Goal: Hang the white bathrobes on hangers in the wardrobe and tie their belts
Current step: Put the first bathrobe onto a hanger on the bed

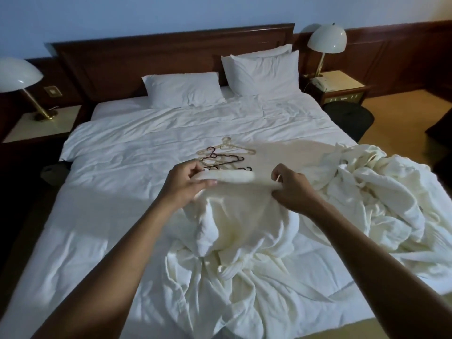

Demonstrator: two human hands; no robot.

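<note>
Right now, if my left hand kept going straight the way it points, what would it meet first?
Most likely the hangers lying on the bed just beyond the left hand, which grips the bathrobe. Height above them is unclear, so it might pass over.

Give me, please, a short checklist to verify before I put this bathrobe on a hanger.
1. Left hand grips the held bathrobe at the collar: ok.
2. Right hand grips the collar's other end: ok.
3. Robe hangs free and untangled: not ok; its lower part lies bunched on the bed.
4. Hangers available: ok; several lie on the bed just beyond the hands.
5. A hand free to take a hanger: not ok; both hold the robe.
6. Belt found: cannot tell among the folds.
</note>
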